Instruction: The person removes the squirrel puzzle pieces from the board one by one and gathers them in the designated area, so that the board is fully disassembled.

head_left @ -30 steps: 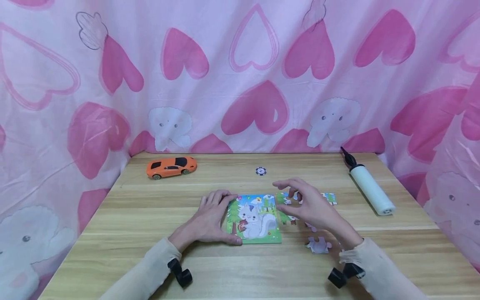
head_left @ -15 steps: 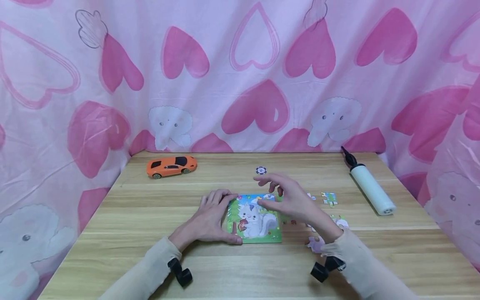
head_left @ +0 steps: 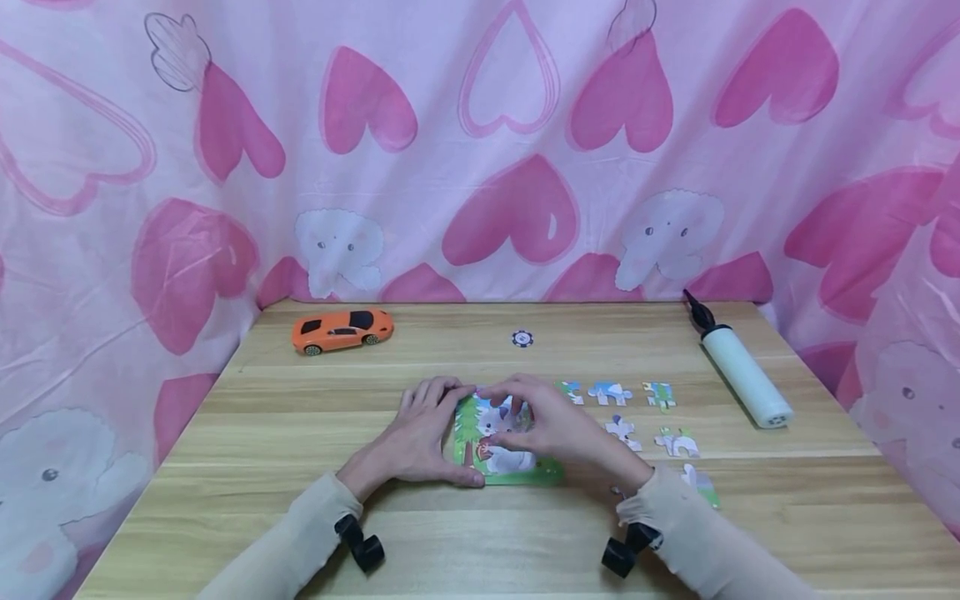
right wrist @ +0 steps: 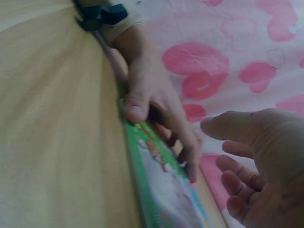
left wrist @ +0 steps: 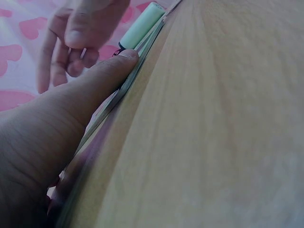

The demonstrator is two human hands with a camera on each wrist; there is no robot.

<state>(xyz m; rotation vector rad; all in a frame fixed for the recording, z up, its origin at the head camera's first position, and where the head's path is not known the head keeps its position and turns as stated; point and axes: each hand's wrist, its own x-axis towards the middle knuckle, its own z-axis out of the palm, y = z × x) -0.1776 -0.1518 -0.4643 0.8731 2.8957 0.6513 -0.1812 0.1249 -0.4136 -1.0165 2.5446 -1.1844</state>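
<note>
A square squirrel picture puzzle board (head_left: 506, 461) lies flat on the table. My left hand (head_left: 423, 437) holds it at the left side, thumb at the near edge and index fingertip at the far edge. Seen from the right wrist, the left thumb (right wrist: 136, 113) rests on the green border of the board (right wrist: 164, 190). Over the right half hovers my right hand (head_left: 555, 425), its fingers loosely bent and nothing between them. It covers part of the squirrel. To its right lie several loose jigsaw pieces (head_left: 610, 392); one nearer piece is mostly hidden by the right wrist.
An orange toy car (head_left: 342, 332) stands at the back left. Behind the board lies a small poker chip (head_left: 522, 338). A white hand pump (head_left: 745, 375) with a black nozzle lies at the right. Pink heart-print cloth (head_left: 510, 208) hangs beyond the table's back edge.
My right hand has moved left from the loose pieces to over the puzzle board, uncovering several pieces. The left hand has stayed in place on the board.
</note>
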